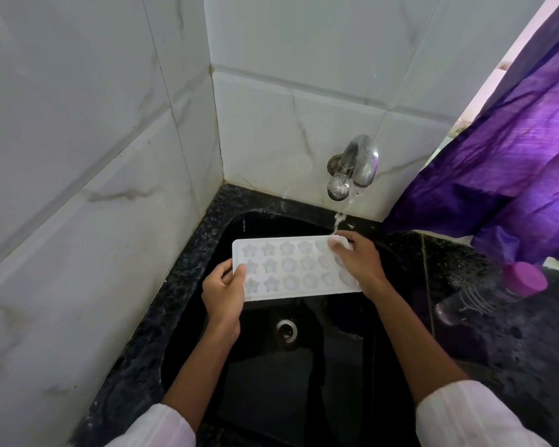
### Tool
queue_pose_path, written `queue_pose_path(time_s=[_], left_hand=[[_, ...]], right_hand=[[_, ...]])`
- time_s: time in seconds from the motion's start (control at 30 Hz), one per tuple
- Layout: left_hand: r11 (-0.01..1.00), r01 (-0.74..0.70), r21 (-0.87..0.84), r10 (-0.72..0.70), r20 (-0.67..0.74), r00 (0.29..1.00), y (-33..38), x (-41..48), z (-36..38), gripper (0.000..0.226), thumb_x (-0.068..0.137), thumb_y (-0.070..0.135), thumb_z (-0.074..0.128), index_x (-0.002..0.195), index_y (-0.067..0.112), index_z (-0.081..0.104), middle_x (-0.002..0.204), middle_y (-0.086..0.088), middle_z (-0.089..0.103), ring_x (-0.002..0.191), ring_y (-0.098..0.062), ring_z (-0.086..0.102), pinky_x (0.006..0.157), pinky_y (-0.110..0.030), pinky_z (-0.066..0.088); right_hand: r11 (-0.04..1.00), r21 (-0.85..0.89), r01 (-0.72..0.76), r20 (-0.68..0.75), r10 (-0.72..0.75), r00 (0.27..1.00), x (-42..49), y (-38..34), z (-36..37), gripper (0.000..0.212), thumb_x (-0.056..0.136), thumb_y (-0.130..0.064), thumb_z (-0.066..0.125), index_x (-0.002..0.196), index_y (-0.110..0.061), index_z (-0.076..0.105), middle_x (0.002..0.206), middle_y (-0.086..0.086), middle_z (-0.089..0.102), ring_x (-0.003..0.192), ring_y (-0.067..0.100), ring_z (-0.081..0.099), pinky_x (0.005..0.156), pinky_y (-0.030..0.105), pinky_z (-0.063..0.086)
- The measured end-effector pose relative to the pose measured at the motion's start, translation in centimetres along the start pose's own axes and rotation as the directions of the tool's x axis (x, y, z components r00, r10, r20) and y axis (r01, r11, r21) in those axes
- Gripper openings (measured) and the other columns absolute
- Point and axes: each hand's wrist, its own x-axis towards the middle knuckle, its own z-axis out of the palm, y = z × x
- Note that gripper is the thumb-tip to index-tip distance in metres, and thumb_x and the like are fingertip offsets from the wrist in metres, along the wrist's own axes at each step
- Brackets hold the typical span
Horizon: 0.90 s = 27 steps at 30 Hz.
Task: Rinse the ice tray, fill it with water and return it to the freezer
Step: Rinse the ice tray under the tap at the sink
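A white ice tray (291, 269) with star and round moulds is held level over the black sink (271, 366). My left hand (223, 290) grips its left end, thumb on top. My right hand (357, 259) holds the right end, fingers curled over the far right corner. Water runs from the chrome tap (352, 169) on the back wall and falls onto that far right corner by my right fingers.
White tiled walls close in on the left and behind. A dark bottle with a pink cap (491, 293) lies on the black granite counter (513, 350) to the right. A purple curtain (513, 172) hangs at the right. The sink drain (285, 329) sits below the tray.
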Motion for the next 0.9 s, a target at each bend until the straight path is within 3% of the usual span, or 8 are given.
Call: queue_pose_path(time_s=[0.17,0.33,0.43,0.5,0.6,0.77,0.9], left_hand=[[1.0,-0.022,-0.001,0.022,-0.018,1.0,-0.2,-0.4,-1.3,0.026,0.096,0.019,0.064,0.122,0.014,0.067,0.104,-0.001,0.076,0.093,-0.016,0.073,0.085,-0.041,0.061],[0.999,-0.052,-0.004,0.052,0.005,0.999,0.1,-1.2,-2.2,0.021,0.098,0.017,0.062,0.118,0.015,0.067,0.098,0.003,0.076,0.092,-0.015,0.074,0.083,-0.038,0.061],[0.998,-0.055,-0.012,0.055,-0.008,0.998,0.4,-1.4,-2.7,0.022,0.098,0.017,0.062,0.119,0.014,0.066,0.097,0.003,0.076,0.091,-0.014,0.073,0.082,-0.036,0.06],[0.998,-0.056,-0.018,0.055,-0.017,0.998,0.5,-1.5,-3.0,0.021,0.098,0.018,0.062,0.118,0.013,0.066,0.099,0.001,0.076,0.091,-0.013,0.073,0.081,-0.035,0.06],[0.997,-0.067,-0.026,0.067,-0.021,0.998,0.5,-1.9,-3.3,0.019,0.098,0.018,0.061,0.116,0.014,0.066,0.098,0.003,0.076,0.09,-0.012,0.073,0.075,-0.029,0.059],[0.996,-0.08,-0.044,0.078,-0.027,0.997,0.5,-2.9,-3.2,0.017,0.098,0.019,0.061,0.115,0.017,0.065,0.1,0.002,0.076,0.091,-0.012,0.073,0.077,-0.03,0.058],[0.996,-0.078,-0.038,0.076,-0.055,0.996,0.5,-3.2,-3.0,0.017,0.098,0.019,0.062,0.114,0.015,0.066,0.1,0.001,0.076,0.091,-0.012,0.072,0.076,-0.028,0.057]], right_hand=[[0.991,0.113,-0.07,0.026,0.067,0.997,-0.3,1.0,1.2,0.012,0.091,-0.024,0.071,0.102,-0.02,0.076,0.097,0.001,0.075,0.093,0.021,0.072,0.085,0.043,0.061],[0.992,0.093,-0.084,-0.1,0.093,0.991,-0.4,0.3,2.4,0.008,0.087,-0.02,0.074,0.094,-0.018,0.077,0.088,0.0,0.074,0.083,0.017,0.071,0.075,0.03,0.059],[0.986,0.126,-0.106,-0.073,0.116,0.991,-0.3,-0.4,2.6,0.009,0.085,-0.017,0.077,0.077,-0.019,0.073,0.08,0.002,0.07,0.068,0.014,0.065,0.064,0.026,0.055],[0.978,0.153,-0.14,-0.018,0.145,0.989,-0.2,-1.2,2.5,0.009,0.083,-0.014,0.078,0.075,-0.015,0.074,0.079,0.003,0.07,0.069,0.018,0.066,0.067,0.031,0.057],[0.961,0.182,-0.208,0.006,0.21,0.978,-0.2,-2.2,2.4,0.008,0.082,-0.009,0.077,0.088,-0.013,0.077,0.085,0.007,0.073,0.076,0.023,0.07,0.073,0.037,0.06],[0.994,0.078,-0.075,-0.077,0.081,0.994,-0.2,-2.3,2.4,0.019,0.082,-0.017,0.077,0.065,-0.01,0.069,0.069,-0.004,0.063,0.064,0.012,0.059,0.058,0.021,0.047],[0.984,0.133,-0.117,0.023,0.114,0.993,0.2,-2.3,1.7,0.018,0.078,-0.015,0.083,0.062,-0.015,0.073,0.076,0.004,0.071,0.07,0.019,0.064,0.07,0.033,0.057]])
